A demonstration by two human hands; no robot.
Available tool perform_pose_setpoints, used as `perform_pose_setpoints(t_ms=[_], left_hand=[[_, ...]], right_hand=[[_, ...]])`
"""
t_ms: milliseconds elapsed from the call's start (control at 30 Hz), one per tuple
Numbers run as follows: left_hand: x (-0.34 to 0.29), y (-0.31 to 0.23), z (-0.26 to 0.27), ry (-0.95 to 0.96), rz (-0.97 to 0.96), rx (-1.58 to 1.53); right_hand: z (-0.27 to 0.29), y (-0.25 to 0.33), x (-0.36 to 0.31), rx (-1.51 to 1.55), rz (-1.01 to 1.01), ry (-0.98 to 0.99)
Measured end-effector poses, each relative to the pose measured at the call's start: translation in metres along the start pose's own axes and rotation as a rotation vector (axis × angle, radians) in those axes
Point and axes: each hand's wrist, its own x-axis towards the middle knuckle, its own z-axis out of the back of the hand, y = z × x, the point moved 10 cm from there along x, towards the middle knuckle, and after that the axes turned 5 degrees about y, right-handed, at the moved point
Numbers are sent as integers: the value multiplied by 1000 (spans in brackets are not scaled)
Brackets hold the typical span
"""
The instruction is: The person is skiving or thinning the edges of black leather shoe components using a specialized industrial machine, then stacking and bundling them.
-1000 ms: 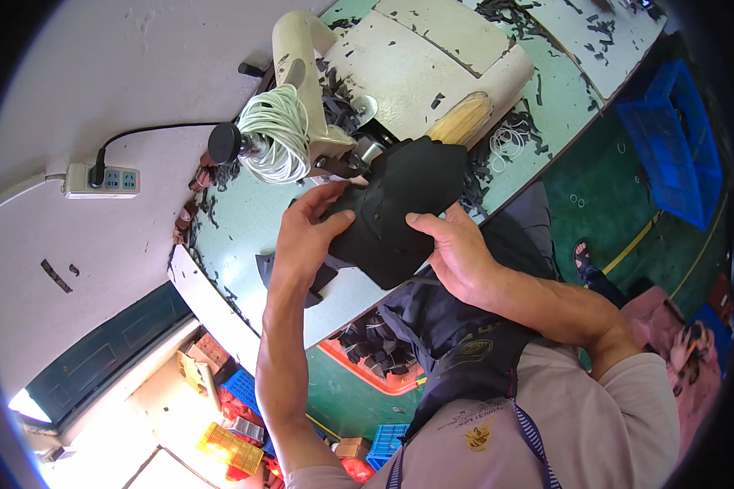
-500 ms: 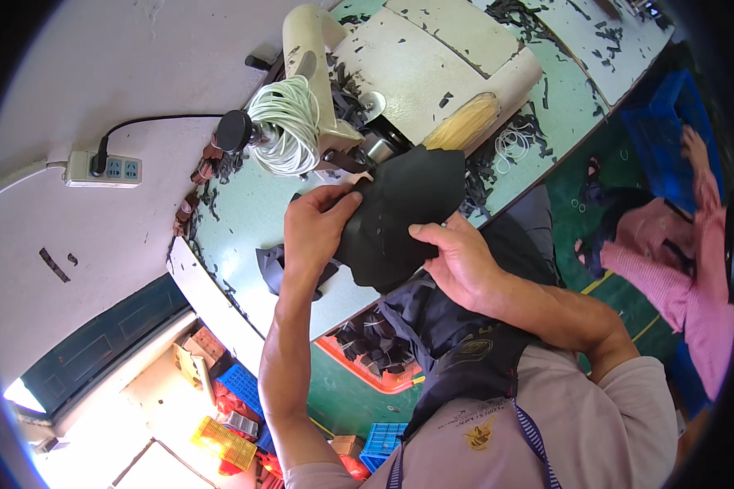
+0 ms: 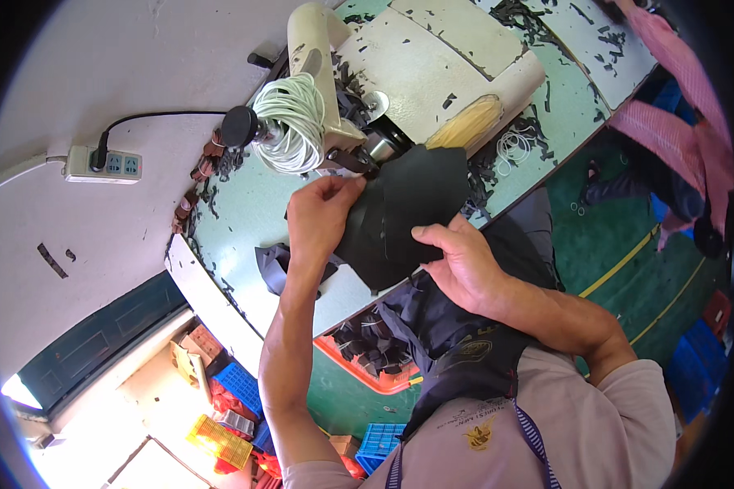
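A black flat piece, leather-like and cut to shape, spans both hands at the table's near edge. My left hand pinches its left end between thumb and fingers, right by the working head of a cream machine that looks like a leather skiving machine. At the piece's right edge my right hand grips it, thumb on top and the other fingers mostly beneath. The piece's upper edge lies close to the machine's metal roller; whether they touch is hidden. Another dark piece rests beside my left forearm.
Black scraps litter the pale green table. A coil of white cord hangs on the machine. A socket strip is fixed to the left wall. Below stands an orange bin of dark pieces. A person in pink is at the right.
My left hand has shifted slightly right and up along the black piece, closer to the machine head. My right hand has barely moved. The person in pink has moved farther back by the table.
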Motion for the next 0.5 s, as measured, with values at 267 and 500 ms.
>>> perform_pose_setpoints(t_ms=[267,500], left_hand=[[-9,20,-6,42,-22,-349],[-6,11,-6,12,-116,-310]], right_hand=[[16,1,2,-44,-31,-83],[20,11,4,-94,-15,-186]])
